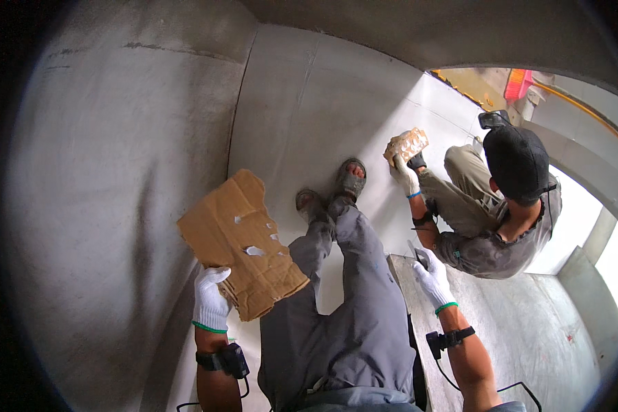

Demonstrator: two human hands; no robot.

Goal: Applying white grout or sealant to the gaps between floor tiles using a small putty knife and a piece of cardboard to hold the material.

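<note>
Left hand (pixel 211 301): fingers pinching brown cardboard (pixel 237 237) by its near-left edge | cardboard: ahead and right of those fingers, long axis slanting far left to near right, white dabs (pixel 255 251) uppermost | right hand (pixel 432 280): fingers closed round dark-handled tool (pixel 421 258), well right of cardboard | nearer: left, touching

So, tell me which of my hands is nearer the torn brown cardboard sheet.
Left. Your white-gloved left hand grips the cardboard sheet at its lower edge; your white-gloved right hand is apart from it, off to its right.
</note>
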